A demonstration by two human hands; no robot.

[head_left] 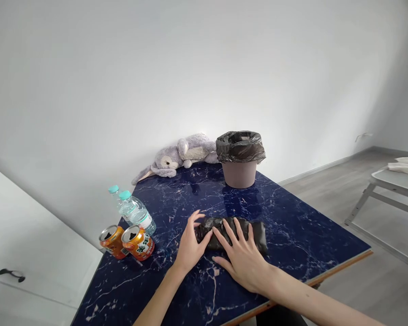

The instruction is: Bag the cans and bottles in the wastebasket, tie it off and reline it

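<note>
A black plastic bag [260,235], folded into a long flat bundle, lies on the dark blue marbled table in front of me. My left hand [192,244] is curved round the bundle's left end, thumb on the near side and fingers at the far side. Flat across the top of the bundle rests my right hand [243,258], its fingers spread and pressing on the plastic. Parts of the bag are hidden under both hands.
Two orange drink cans [138,243] and two water bottles [141,216] with teal caps stand at the table's left edge. Behind are a plush rabbit [172,159] lying against the wall and a bin [240,174] lined with a black bag. A white cabinet [30,244] adjoins on the left.
</note>
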